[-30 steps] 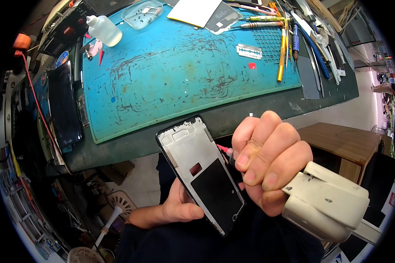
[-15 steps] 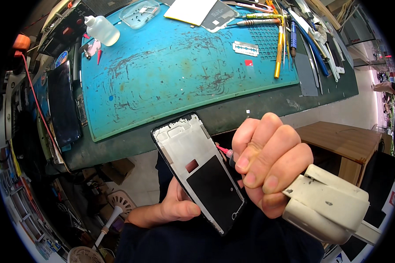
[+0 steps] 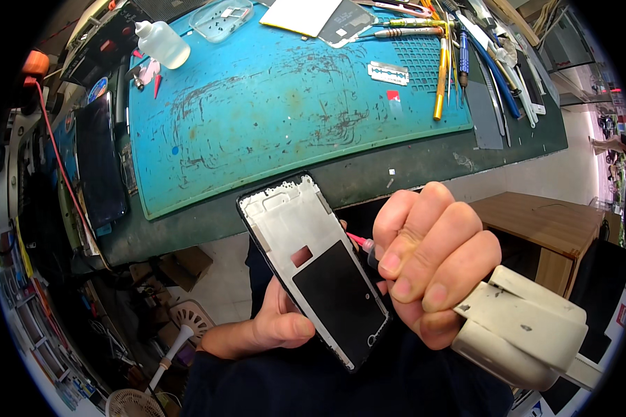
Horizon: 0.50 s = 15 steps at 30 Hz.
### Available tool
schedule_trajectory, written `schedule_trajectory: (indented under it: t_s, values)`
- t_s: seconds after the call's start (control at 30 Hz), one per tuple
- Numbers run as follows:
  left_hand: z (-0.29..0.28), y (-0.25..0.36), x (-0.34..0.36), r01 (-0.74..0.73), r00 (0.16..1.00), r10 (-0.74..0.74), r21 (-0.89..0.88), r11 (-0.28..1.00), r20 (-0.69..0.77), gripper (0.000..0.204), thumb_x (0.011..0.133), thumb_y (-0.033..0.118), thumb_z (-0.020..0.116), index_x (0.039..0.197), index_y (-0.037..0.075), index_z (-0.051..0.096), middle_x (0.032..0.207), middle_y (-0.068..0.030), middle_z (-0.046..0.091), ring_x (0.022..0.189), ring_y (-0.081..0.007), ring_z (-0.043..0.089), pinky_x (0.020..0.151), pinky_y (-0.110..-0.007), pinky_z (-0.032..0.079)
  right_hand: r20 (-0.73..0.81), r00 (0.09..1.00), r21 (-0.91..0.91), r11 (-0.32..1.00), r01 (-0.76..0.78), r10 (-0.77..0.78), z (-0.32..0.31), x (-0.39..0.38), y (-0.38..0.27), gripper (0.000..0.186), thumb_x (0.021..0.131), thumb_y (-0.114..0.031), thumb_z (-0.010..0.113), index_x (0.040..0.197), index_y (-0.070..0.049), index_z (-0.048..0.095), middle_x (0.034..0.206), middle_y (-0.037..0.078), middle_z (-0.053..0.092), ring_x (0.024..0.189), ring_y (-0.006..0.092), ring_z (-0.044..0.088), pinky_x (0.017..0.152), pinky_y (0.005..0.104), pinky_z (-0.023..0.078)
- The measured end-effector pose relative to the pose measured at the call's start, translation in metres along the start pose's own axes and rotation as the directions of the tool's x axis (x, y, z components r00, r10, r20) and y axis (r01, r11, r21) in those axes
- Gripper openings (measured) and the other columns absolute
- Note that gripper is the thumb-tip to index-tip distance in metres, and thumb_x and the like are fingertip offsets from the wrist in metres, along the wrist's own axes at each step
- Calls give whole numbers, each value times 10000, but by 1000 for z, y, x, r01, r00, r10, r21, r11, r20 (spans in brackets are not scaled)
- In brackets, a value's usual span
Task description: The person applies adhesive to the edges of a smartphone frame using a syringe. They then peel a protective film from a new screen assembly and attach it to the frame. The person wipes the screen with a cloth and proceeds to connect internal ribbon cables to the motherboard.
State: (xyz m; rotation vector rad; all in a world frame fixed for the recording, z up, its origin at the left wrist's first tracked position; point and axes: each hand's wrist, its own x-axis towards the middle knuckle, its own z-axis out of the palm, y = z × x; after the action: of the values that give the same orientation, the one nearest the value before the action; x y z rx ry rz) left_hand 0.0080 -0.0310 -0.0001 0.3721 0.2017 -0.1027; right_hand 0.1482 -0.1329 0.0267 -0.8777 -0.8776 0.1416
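Observation:
In my left hand (image 3: 279,323) is a phone frame (image 3: 278,219), tilted, with a silvery metal face and a large black panel (image 3: 341,295) on its lower part. My thumb presses along its left edge; the other fingers are mostly hidden beneath it. My right hand (image 3: 435,260) is closed around a glue dispenser (image 3: 525,330) whose worn cream body sticks out below the fist. Its pink needle tip (image 3: 357,239) and a bit of clear barrel show on the fist's left side. That tip points at the frame's right edge; whether it touches, I cannot tell.
Beyond the frame lies a scuffed blue mat (image 3: 257,118) on a dark bench. A squeeze bottle (image 3: 163,45), a clear tray (image 3: 220,19), a razor blade (image 3: 388,73) and several tweezers and screwdrivers (image 3: 464,59) lie there. A dark phone screen (image 3: 103,163) is at left, a wooden desk (image 3: 542,222) at right.
My right hand and the dispenser have shifted slightly right and down. The phone frame has moved a little up and left, still in my left hand.

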Motion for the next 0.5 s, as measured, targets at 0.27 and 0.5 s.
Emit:
schedule_trajectory:
  t_s: [0.27, 0.5]
  values:
    - [-2, -2, -1, -7, 1000, 7, -5, 1000, 6, 1067, 739, 331, 819, 1533, 53, 163, 1430, -186, 421, 1286, -303, 513, 1103, -468, 407, 11, 1000, -14, 1000, -10, 10, -1, 0, -6, 220, 909, -260, 721, 890, -157, 527, 845, -1, 572, 797, 136, 520, 657, 254, 420]
    - [8, 2, -1, -21, 999, 20, -17, 1000, -49, 1072, 737, 300, 823, 1531, 39, 153, 1417, -191, 432, 1319, -298, 481, 1127, -489, 384, 20, 1000, -12, 1000, -21, 21, -2, -2, -11, 209, 921, -261, 708, 893, -158, 528, 849, -1, 573, 800, 134, 518, 659, 252, 421]
